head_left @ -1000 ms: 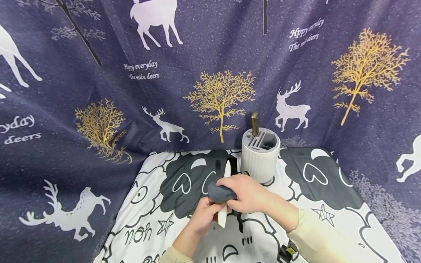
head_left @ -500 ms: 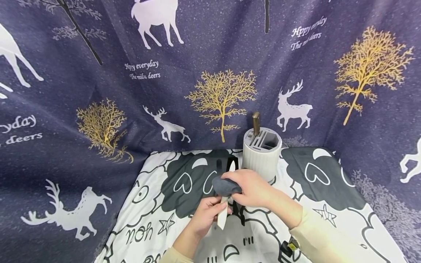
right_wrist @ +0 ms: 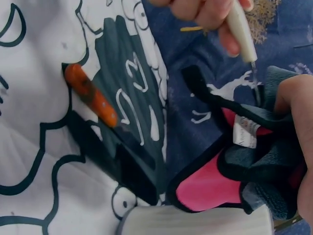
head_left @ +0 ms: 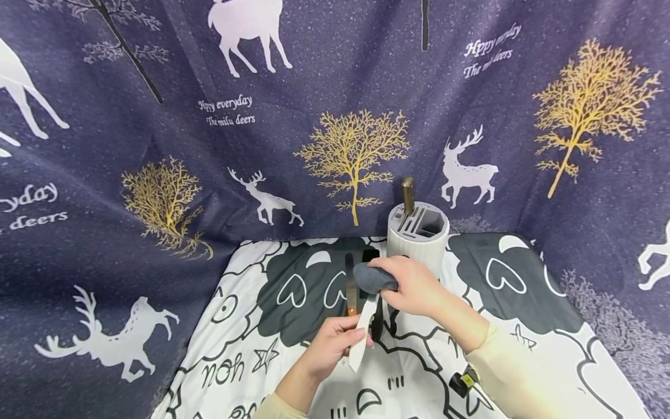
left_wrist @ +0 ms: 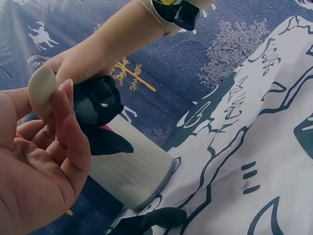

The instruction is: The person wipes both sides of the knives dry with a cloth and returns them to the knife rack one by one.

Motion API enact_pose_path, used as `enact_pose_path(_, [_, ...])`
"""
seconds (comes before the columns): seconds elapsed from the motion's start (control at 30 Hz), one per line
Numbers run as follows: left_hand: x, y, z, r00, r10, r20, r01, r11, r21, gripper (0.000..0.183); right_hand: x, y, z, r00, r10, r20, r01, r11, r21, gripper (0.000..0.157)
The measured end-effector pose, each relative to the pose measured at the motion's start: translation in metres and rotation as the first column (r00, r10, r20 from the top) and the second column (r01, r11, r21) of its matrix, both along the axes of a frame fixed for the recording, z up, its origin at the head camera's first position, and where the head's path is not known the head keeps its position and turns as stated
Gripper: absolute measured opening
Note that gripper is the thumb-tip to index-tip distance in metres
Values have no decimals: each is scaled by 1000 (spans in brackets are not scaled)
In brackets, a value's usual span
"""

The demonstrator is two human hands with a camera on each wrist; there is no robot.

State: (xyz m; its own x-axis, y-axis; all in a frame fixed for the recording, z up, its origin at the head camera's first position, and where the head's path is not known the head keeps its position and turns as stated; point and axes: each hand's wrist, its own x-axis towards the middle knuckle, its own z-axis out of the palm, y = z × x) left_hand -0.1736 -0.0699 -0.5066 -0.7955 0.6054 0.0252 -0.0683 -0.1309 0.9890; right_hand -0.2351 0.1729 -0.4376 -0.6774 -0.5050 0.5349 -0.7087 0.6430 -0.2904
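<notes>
In the head view my left hand (head_left: 335, 343) holds a knife by its white handle (head_left: 360, 349), the handle's end pointing down toward me. Fingers and thumb pinch that handle (left_wrist: 43, 92) in the left wrist view. My right hand (head_left: 413, 285) grips a folded dark grey-blue cloth (head_left: 374, 278) around the blade, which is mostly hidden. Pink lining (right_wrist: 208, 183), black edging and a white tag show on the cloth in the right wrist view. Beneath the hands lies a knife with an orange handle (right_wrist: 90, 93), and beside it a flat black object (right_wrist: 132, 169).
Just behind my right hand stands a white ribbed knife block (head_left: 419, 238) with a grey slotted top. One brown-handled knife (head_left: 407, 195) stands in it. A printed white and dark cloth (head_left: 225, 349) covers the table, with a purple deer-patterned curtain (head_left: 262, 145) behind.
The right hand and cloth have moved up the blade, away from the left hand and to the right. The bare blade tip has gone under the cloth, and the orange-handled knife has come into sight.
</notes>
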Motion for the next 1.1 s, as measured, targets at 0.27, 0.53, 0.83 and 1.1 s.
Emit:
enact_pose_path(0.27, [1, 2, 0, 1000, -10, 30, 10, 1000, -4, 45, -3, 4, -13, 998, -50, -38, 49, 998, -28, 55])
enact_pose_path(0.53, [1, 7, -4, 998, 28, 64, -28, 1000, 1, 46, 8, -9, -16, 994, -2, -111, 2, 1000, 4, 51])
enact_pose_path(0.83, [-1, 9, -3, 992, 102, 74, -102, 995, -7, 44, 20, -22, -18, 993, 51, -105, -51, 999, 8, 49])
enact_pose_path(1.1, [-4, 7, -6, 987, 139, 85, -139, 990, -13, 39, 32, -29, -13, 997, 67, -27, -67, 997, -26, 50])
